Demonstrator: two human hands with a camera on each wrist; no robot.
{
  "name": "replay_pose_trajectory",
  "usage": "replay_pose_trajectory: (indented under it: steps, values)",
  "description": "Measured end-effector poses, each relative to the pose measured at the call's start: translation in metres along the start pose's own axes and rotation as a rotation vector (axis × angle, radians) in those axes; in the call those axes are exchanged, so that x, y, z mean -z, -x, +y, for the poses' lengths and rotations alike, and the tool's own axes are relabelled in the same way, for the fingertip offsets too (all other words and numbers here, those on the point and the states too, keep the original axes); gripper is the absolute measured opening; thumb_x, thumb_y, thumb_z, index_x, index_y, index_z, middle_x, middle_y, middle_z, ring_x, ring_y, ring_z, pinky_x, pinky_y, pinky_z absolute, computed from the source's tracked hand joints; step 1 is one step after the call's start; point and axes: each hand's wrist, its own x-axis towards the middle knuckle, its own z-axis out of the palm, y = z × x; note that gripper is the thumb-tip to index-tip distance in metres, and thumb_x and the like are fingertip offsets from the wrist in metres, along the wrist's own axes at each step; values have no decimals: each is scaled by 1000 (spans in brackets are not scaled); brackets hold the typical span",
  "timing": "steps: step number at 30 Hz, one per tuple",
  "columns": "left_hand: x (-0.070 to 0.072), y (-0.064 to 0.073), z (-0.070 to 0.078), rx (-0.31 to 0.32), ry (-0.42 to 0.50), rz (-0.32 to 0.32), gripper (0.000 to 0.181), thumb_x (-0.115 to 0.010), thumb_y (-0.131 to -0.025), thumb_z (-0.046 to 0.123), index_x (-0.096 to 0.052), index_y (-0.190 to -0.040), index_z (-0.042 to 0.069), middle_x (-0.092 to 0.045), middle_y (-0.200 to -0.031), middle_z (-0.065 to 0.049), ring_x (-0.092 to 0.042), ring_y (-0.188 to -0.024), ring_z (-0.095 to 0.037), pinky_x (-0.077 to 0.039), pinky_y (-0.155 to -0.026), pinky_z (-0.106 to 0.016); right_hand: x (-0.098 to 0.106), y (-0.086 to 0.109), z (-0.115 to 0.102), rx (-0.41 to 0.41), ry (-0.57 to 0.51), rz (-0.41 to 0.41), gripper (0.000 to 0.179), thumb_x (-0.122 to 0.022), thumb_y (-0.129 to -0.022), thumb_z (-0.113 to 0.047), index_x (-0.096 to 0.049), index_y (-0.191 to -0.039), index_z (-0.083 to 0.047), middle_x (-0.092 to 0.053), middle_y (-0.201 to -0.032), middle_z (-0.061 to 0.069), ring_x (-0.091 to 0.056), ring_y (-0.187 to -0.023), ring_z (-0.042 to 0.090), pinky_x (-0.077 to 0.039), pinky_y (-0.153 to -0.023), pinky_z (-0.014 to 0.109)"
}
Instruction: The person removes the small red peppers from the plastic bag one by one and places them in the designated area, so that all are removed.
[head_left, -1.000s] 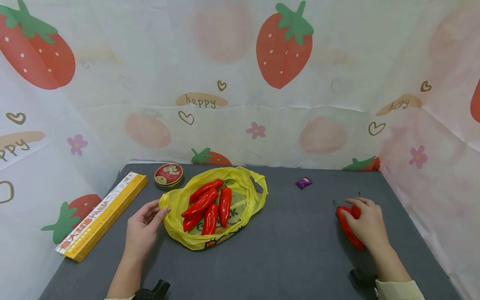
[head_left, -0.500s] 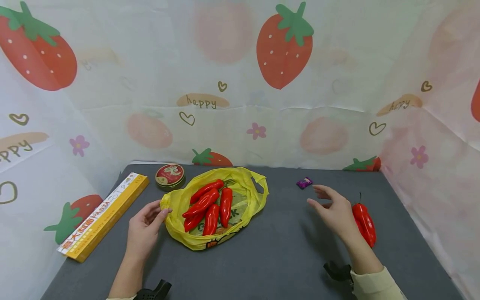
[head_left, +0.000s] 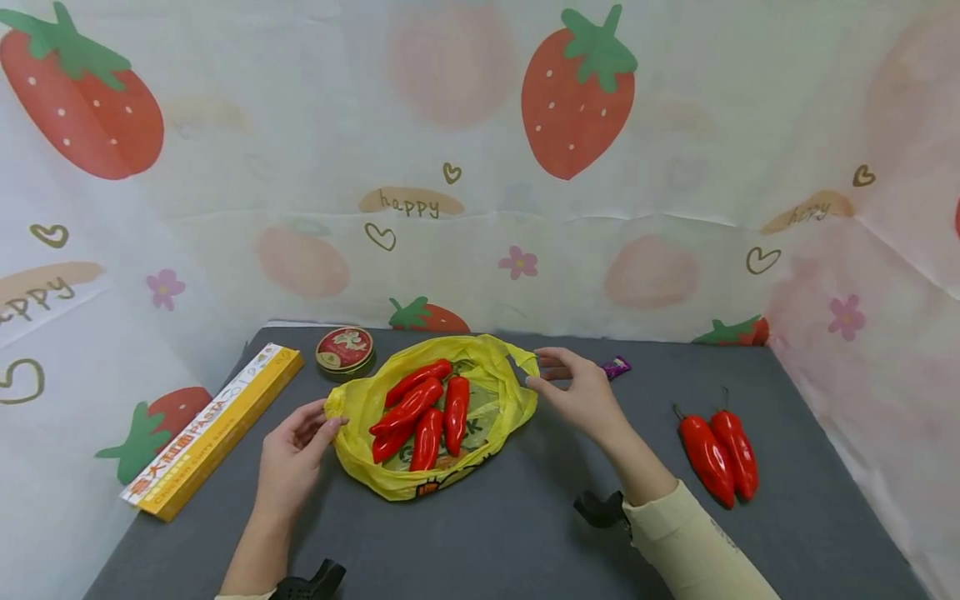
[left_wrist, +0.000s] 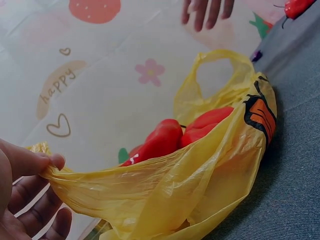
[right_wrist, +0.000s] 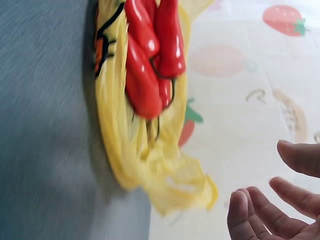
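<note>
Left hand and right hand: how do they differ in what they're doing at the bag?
The left hand pinches the rim of the yellow bag; the right hand holds nothing, its thumb and fingers apart.
The left hand is at the bag's left side, below the round tin in the head view; the right hand is by the right-side handle, near the purple wrapper.
Both are bare.
</note>
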Motion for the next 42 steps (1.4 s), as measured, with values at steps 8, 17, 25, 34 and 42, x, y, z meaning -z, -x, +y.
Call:
replay_pose_trajectory:
  steps: [8,17,25,34,42]
  values:
    - [-2,3,6,-19,-14,-6,42,-63,-100,34,-59,-138,16,-69,-123,-10,-62,-101,-5,-51,-85,-11,-30,-27,-14,-55,-102,-82,45,-74,-94,-25,-62,-136,-14,-67,-128,13,-68,-111,30,-60,-85,41]
    - [-3,5,3,-26,-25,0,41,-63,-100,33,-60,-137,15,-70,-121,-10,-62,-100,-5,-51,-85,-10,-69,-62,-12,-197,-248,-219,47,-73,-94,-24,-60,-137,-9,-61,-136,20,-64,-118,33,-58,-91,48]
    - [-3,2,0,-42,-38,5,40,-63,-100,32,-61,-136,15,-70,-119,-9,-62,-98,-5,-52,-83,-12,-95,-80,-9,-281,-237,-271,50,-74,-94,-22,-59,-138,-5,-55,-141,22,-63,-115,35,-57,-91,50]
    - [-4,2,1,-11,-34,2,41,-64,-99,35,-61,-136,17,-70,-120,-8,-62,-98,-4,-52,-84,-12,-114,-84,-4,-327,-178,-328,49,-77,-90,-21,-62,-135,-9,-59,-134,20,-64,-110,33,-60,-82,43]
    - [-5,0,-2,-8,-37,-2,42,-64,-100,34,-60,-137,16,-70,-121,-8,-63,-98,-2,-52,-84,-10,-117,-78,-6,-393,-283,-356,46,-75,-90,-11,-59,-133,-3,-60,-124,21,-69,-89,28,-61,-80,46]
